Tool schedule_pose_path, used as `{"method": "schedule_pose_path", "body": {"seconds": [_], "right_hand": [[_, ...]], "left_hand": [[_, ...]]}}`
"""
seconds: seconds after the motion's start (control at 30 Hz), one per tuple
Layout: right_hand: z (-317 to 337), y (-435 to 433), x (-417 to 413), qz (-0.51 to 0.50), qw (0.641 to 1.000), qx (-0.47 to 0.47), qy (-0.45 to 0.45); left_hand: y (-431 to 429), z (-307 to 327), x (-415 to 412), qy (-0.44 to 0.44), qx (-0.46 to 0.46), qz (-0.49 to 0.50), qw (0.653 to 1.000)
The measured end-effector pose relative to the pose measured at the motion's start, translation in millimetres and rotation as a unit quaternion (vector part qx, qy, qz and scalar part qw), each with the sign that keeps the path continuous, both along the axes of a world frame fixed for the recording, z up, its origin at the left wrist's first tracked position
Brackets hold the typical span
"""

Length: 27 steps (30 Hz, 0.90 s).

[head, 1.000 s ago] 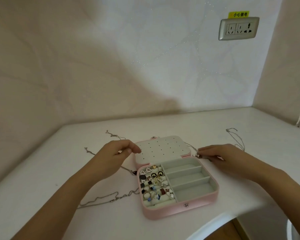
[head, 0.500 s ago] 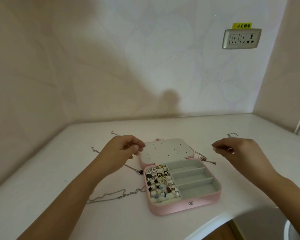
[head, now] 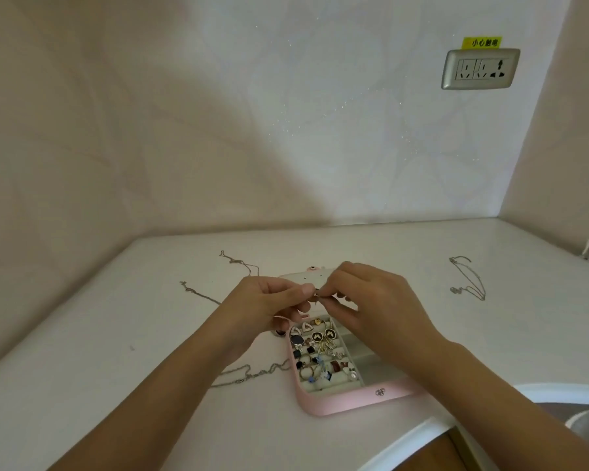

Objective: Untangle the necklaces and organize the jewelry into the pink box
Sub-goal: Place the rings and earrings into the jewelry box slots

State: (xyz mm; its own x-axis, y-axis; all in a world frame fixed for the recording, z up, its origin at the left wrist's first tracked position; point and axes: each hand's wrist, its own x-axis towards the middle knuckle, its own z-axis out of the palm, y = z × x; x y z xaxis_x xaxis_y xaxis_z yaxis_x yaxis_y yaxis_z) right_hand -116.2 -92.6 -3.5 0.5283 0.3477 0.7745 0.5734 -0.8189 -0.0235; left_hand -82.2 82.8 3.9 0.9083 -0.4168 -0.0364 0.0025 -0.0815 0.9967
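The open pink jewelry box (head: 340,401) lies on the white table, its left compartments full of rings and earrings (head: 320,351). My left hand (head: 266,307) and my right hand (head: 371,300) meet just above the box's back part, fingertips together, pinching a small piece of jewelry (head: 316,294) between them. The hands hide most of the box's white lid. Thin silver necklaces lie loose on the table: one chain (head: 198,294) at the left, another chain (head: 238,261) behind it, a third chain (head: 249,373) by my left forearm, and a necklace (head: 470,283) at the right.
The table's curved front edge (head: 419,436) runs close below the box. A round basin (head: 585,419) sits at the bottom right. A wall socket (head: 480,69) hangs on the back wall, and walls close in the table on the left, back and right.
My right hand has come in from the right of the box to meet my left hand over its lid. Both now pinch a small piece together.
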Motion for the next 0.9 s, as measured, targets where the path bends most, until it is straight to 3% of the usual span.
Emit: {"method": "schedule_pose_path", "body": {"seconds": [0.13,0.23,0.33,0.43,0.67,0.9], "right_hand": [[-3,3,7,0.042,0.998,0.022,0.037],[4,5,10,0.044,0.975,0.108,0.187],[9,6,17,0.007,0.942,0.053,0.33],[11,12,21,-0.002,0.913,0.019,0.407],[19,26,22,-0.044,0.892,-0.023,0.448],[32,41,29,-0.122,0.87,-0.129,0.46]], "left_hand": [[4,1,5,0.065,-0.034,0.001,0.997],[8,4,9,0.045,-0.002,0.022,0.999],[15,3,14,-0.016,0.056,0.083,0.995],[18,2,17,-0.025,0.064,0.077,0.995],[18,-2,18,-0.042,0.09,0.065,0.993],[19,-3,19,-0.048,0.09,0.06,0.993]]}}
